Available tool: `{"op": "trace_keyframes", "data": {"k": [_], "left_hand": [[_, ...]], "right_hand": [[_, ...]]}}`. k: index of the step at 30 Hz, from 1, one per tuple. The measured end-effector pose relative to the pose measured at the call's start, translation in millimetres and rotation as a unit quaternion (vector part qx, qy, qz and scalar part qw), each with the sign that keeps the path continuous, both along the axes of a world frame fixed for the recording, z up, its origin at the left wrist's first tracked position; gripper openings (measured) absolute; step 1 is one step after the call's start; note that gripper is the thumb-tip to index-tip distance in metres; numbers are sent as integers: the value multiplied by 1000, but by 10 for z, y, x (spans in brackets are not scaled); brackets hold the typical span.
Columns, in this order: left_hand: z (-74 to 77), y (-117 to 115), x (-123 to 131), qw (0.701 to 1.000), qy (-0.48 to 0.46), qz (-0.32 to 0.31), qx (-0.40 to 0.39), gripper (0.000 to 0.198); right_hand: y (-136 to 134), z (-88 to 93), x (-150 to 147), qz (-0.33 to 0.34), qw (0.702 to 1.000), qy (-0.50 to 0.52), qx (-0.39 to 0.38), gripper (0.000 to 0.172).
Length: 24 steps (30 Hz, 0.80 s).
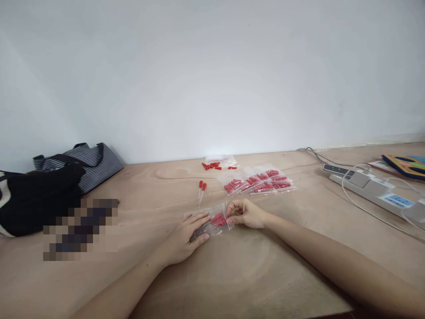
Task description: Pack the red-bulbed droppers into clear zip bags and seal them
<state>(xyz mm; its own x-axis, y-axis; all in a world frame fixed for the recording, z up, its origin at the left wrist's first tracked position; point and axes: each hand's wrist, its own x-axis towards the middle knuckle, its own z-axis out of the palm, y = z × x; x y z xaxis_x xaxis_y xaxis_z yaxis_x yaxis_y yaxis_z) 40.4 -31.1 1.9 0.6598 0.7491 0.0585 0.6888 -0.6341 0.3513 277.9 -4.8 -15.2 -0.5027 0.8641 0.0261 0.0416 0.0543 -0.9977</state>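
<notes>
A clear zip bag (224,229) lies on the table in front of me, holding several droppers (218,219) with red rubber bulbs. My left hand (186,234) grips the bag's left part, fingers over the top and thumb along the near side. At the bag's right end, my right hand (245,213) pinches the edge beside the red bulbs; its fingertips are partly hidden. Beyond the bag, two loose droppers (201,190) lie side by side, bulbs pointing away from me.
Filled zip bags (265,180) overlap behind my right hand. More loose droppers (212,166) lie near the wall. A black bag (40,199) and a striped bag (99,164) stand at left. A white power strip (375,192) with cables occupies the right side.
</notes>
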Motion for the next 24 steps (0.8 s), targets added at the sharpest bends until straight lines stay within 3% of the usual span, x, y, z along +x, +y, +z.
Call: {"op": "trace_keyframes", "data": {"k": [4,10,14,17,20,24], "left_hand": [[10,-5,11,1000,2,-1,0,43],[28,-12,-10,1000,-3,-3,-8,45],[42,-19,-37,1000,1,-9,-20,46],[40,-19,-47,1000,-2,-10,-20,45],[28,-15,-52,1000,-3,-7,-20,45],[19,-10,-56,1000,-7,-11,-14,45]], "right_hand": [[27,-11,-42,9,999,-21,-48,42],[-17,-5,-44,18,996,-73,40,33],[86,50,48,49,991,-125,27,29],[281,86,53,-36,983,-148,107,19],[510,135,-86,-119,929,-233,263,11],[789,186,-399,-105,814,-395,412,27]]}}
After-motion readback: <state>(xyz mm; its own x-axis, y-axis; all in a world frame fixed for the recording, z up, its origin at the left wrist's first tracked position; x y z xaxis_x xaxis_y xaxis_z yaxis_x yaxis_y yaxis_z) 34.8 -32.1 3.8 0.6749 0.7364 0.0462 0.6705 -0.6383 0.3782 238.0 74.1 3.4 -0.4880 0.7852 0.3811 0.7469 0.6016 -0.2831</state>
